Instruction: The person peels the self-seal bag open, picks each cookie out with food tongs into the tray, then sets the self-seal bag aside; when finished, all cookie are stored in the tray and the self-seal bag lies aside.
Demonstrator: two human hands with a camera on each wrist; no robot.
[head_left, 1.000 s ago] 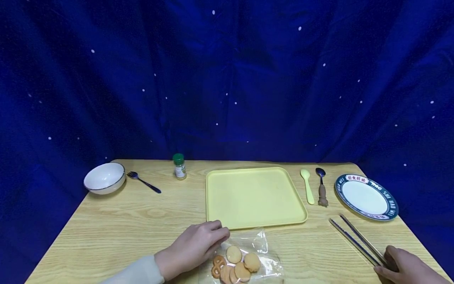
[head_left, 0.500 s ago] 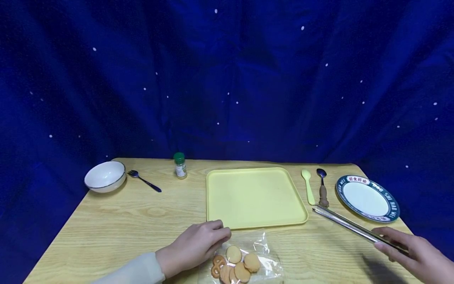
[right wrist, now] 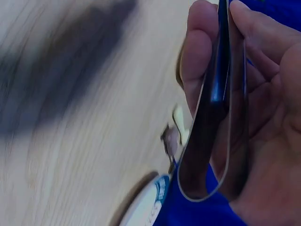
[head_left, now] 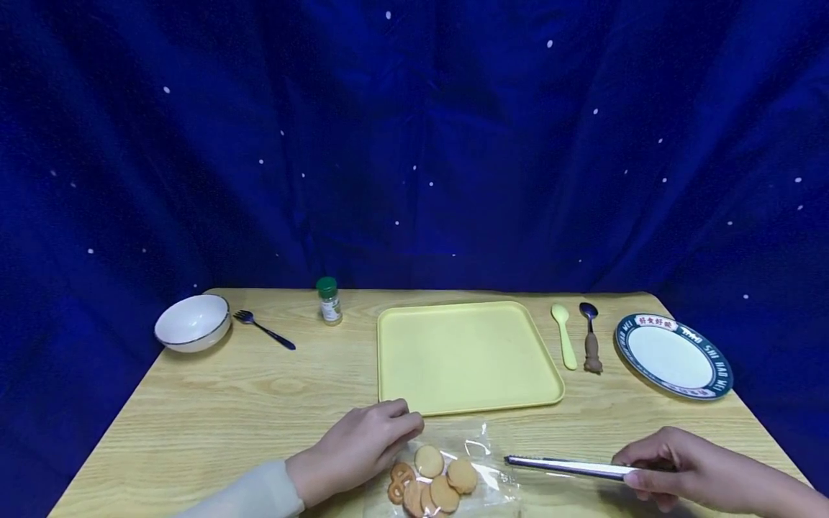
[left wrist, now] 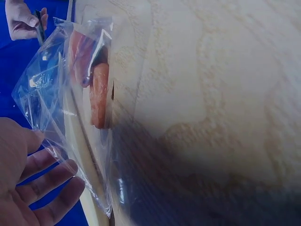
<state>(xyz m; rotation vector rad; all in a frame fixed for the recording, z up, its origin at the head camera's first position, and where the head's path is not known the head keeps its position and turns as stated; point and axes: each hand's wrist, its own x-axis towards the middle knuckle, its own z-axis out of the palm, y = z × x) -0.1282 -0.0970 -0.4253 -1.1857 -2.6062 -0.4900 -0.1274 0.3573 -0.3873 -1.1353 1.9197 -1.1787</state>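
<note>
A clear plastic bag (head_left: 482, 450) of round cookies (head_left: 444, 493) and a pretzel-shaped biscuit (head_left: 398, 482) lies at the table's front. My left hand (head_left: 363, 447) pinches the bag's upper-left edge. In the left wrist view the film (left wrist: 51, 94) stands raised between the thumb and fingers (left wrist: 66, 169). At the right, my right hand (head_left: 680, 467) grips metal tongs (head_left: 570, 466), held almost level. Their tips point left and reach the bag's right side; whether they touch it I cannot tell. In the right wrist view the tongs' bent end (right wrist: 202, 179) faces the camera, between thumb and fingers.
Behind the bag sits a yellow tray (head_left: 469, 360). Right of it lie a yellow spoon (head_left: 563, 338), a brown-handled spoon (head_left: 591, 342) and a green-rimmed plate (head_left: 673, 356). To the left are a seasoning jar (head_left: 330, 302), a fork (head_left: 265, 331) and a white bowl (head_left: 193, 324).
My right hand has lifted the tongs from near the plate and swung them leftward, so the tips now lie by the bag. My left hand has stayed at the bag.
</note>
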